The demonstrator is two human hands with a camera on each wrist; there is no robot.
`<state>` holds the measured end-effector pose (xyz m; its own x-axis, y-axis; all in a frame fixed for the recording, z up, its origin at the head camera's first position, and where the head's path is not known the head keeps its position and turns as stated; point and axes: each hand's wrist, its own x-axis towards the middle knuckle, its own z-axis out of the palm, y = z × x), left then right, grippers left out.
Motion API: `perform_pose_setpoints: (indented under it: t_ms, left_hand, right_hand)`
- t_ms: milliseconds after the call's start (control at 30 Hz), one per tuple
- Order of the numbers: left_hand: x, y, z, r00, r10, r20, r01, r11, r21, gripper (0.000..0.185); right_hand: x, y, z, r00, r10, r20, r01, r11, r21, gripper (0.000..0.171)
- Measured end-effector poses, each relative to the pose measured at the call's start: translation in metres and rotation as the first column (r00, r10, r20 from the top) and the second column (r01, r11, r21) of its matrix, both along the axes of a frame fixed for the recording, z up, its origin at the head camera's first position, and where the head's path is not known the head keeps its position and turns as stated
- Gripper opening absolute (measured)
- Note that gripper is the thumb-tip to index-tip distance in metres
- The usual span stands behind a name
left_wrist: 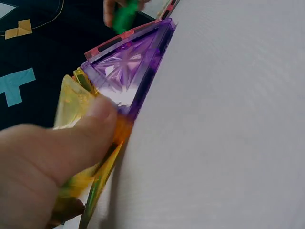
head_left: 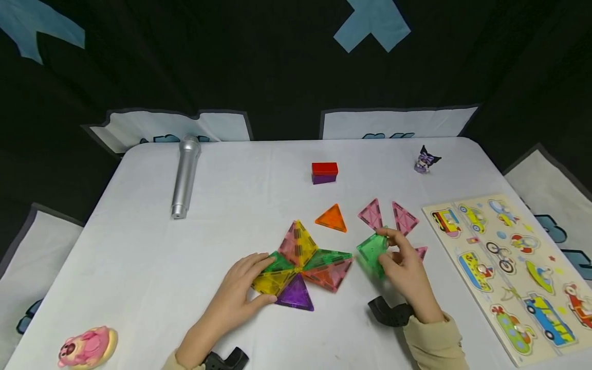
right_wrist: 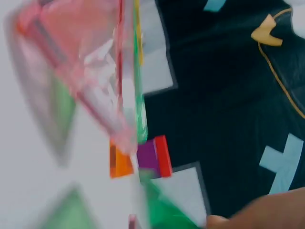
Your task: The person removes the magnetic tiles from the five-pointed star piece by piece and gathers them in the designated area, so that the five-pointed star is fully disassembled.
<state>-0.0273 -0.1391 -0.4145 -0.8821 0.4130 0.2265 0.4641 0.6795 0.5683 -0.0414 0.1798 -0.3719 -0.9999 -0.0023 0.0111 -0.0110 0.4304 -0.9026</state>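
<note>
My left hand (head_left: 238, 290) grips the left side of a raised, star-like cluster of see-through magnetic tiles, its thumb against a yellow tile (left_wrist: 72, 102). A purple triangle tile (head_left: 296, 295) sits at the cluster's near side. Red, yellow and green tiles (head_left: 329, 257) form its other points. Just right of the cluster, my right hand (head_left: 407, 262) pinches a green tile (head_left: 371, 252) between thumb and fingers. Around that hand lie pink triangle tiles (head_left: 404, 218), one partly hidden behind it. An orange triangle tile (head_left: 332, 218) lies beyond the cluster.
Red and purple blocks (head_left: 325, 169) stand farther back. A small figurine (head_left: 424, 160) is at back right, and a silver cylinder (head_left: 186, 177) at back left. A wooden puzzle board (head_left: 499, 295) covers the right side. A pink toy (head_left: 88, 347) sits at front left.
</note>
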Motion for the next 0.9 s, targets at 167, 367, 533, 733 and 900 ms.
perform_pose_setpoints:
  t_ms: [167, 367, 533, 733, 900]
  left_hand:
    - [0.000, 0.000, 0.003, 1.000, 0.017, 0.006, -0.017, 0.999, 0.038, 0.058]
    - [0.001, 0.001, 0.002, 1.000, 0.013, -0.016, -0.012, 0.999, 0.036, 0.058]
    - [0.001, 0.001, 0.002, 1.000, 0.008, -0.022, -0.007, 1.000, 0.023, 0.056]
    - [0.001, 0.001, 0.005, 1.000, 0.008, -0.022, -0.008, 1.000, 0.007, 0.056]
    - [0.002, 0.001, 0.005, 1.000, 0.016, -0.025, -0.016, 1.000, 0.007, 0.056]
  right_hand:
    - [-0.003, 0.001, -0.009, 0.996, 0.057, 0.074, -0.068, 0.984, 0.167, 0.047]
    - [-0.002, -0.006, -0.017, 0.997, 0.079, 0.006, -0.078, 0.962, 0.263, 0.045]
    - [0.000, -0.008, -0.018, 0.998, 0.066, -0.023, -0.056, 0.948, 0.313, 0.034]
    - [0.003, -0.016, -0.015, 0.975, 0.114, -0.190, -0.070, 0.973, 0.222, 0.017]
    - [0.018, -0.047, -0.018, 0.861, 0.470, -0.194, -0.449, 0.882, 0.143, 0.015]
